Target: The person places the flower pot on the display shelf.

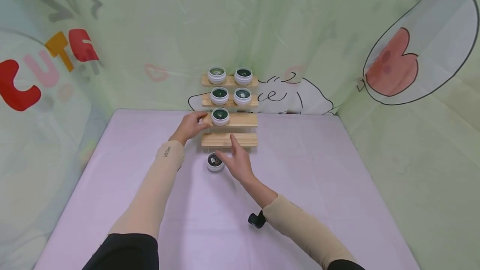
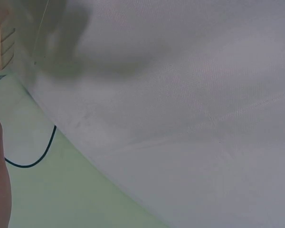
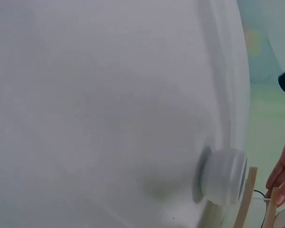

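A stepped wooden display rack (image 1: 240, 140) with several slats stands at the back of the table. At the left end of its second slat from the bottom, my left hand (image 1: 190, 127) grips the wood between fingers and thumb. Beside those fingers sits a white jar (image 1: 220, 116) with a dark green top. My right hand (image 1: 239, 163) is in front of the lowest slat, thumb and index finger spread. Near its thumb, another white jar (image 1: 215, 162) with a dark, patterned top stands on the table; its side shows in the right wrist view (image 3: 224, 176).
Two jars stand on each of the upper two slats, including one (image 1: 243, 76) at the top right. A pale lilac cloth (image 1: 307, 170) covers the table. Printed green curtains (image 1: 318, 20) hang behind and at the sides. A black wrist camera (image 1: 256, 220) juts from the right sleeve.
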The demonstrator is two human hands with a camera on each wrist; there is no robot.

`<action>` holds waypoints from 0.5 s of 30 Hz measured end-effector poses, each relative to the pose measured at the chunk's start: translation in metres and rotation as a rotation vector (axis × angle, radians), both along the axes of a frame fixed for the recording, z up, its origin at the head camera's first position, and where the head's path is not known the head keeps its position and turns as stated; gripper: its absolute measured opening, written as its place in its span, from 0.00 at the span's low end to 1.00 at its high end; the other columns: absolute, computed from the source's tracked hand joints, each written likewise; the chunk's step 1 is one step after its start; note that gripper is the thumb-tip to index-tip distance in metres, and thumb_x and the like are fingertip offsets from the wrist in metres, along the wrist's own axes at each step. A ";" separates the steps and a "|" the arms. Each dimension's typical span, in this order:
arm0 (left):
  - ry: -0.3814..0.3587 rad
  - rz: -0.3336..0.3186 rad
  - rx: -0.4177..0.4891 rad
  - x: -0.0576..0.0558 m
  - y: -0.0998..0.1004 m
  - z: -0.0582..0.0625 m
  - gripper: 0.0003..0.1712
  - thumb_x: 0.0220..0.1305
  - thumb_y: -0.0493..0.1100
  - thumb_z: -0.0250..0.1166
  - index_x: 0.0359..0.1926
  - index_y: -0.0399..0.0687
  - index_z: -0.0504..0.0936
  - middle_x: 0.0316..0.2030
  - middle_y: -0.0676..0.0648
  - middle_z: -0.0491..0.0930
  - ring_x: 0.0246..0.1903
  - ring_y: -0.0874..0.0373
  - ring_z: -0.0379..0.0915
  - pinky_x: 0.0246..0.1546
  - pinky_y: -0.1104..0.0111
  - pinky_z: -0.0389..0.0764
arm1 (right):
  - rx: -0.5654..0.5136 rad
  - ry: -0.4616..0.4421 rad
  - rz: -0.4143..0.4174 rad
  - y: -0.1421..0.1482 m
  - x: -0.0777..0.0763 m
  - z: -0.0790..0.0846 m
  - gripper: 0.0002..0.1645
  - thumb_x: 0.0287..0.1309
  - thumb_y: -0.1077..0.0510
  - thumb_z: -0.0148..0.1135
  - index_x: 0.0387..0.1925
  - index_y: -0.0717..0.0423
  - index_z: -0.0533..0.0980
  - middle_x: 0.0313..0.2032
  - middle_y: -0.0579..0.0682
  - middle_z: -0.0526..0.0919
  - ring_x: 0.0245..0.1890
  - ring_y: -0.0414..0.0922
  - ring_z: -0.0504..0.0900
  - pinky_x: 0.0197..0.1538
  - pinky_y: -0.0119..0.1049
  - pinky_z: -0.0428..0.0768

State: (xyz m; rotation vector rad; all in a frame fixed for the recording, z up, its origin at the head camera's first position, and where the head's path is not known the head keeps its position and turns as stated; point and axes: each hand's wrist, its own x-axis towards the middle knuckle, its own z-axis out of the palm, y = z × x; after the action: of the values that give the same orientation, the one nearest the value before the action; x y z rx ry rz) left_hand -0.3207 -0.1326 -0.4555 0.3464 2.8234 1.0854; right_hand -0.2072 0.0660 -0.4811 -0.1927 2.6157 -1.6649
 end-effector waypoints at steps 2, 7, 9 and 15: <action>0.005 -0.002 -0.007 0.000 0.000 0.000 0.34 0.64 0.45 0.68 0.66 0.33 0.70 0.64 0.36 0.71 0.62 0.41 0.69 0.65 0.56 0.70 | 0.003 0.009 0.012 0.000 0.006 -0.003 0.50 0.60 0.50 0.68 0.74 0.62 0.54 0.73 0.59 0.58 0.67 0.58 0.65 0.67 0.47 0.69; 0.000 0.002 -0.008 -0.001 0.000 0.001 0.34 0.64 0.45 0.68 0.66 0.34 0.70 0.64 0.36 0.71 0.62 0.42 0.69 0.65 0.57 0.70 | 0.019 0.016 0.031 0.002 0.016 -0.018 0.50 0.59 0.49 0.68 0.73 0.63 0.55 0.71 0.61 0.60 0.65 0.59 0.68 0.66 0.47 0.71; -0.003 0.002 -0.005 -0.001 0.001 0.000 0.34 0.64 0.45 0.68 0.66 0.34 0.70 0.64 0.36 0.71 0.62 0.42 0.68 0.65 0.57 0.70 | 0.018 0.010 0.032 0.002 0.019 -0.024 0.50 0.58 0.48 0.69 0.73 0.64 0.56 0.71 0.62 0.60 0.64 0.60 0.69 0.65 0.48 0.71; 0.001 0.006 0.003 -0.001 0.001 0.000 0.34 0.64 0.44 0.68 0.66 0.33 0.70 0.64 0.36 0.71 0.62 0.42 0.68 0.65 0.57 0.70 | 0.012 0.019 0.039 0.003 0.028 -0.039 0.47 0.58 0.51 0.69 0.71 0.67 0.59 0.69 0.64 0.63 0.62 0.60 0.71 0.64 0.46 0.72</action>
State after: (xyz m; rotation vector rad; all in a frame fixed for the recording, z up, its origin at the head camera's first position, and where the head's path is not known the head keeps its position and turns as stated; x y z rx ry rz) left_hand -0.3214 -0.1315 -0.4558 0.3392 2.8258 1.0910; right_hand -0.1796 0.0694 -0.5197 -0.2586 2.6174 -1.6431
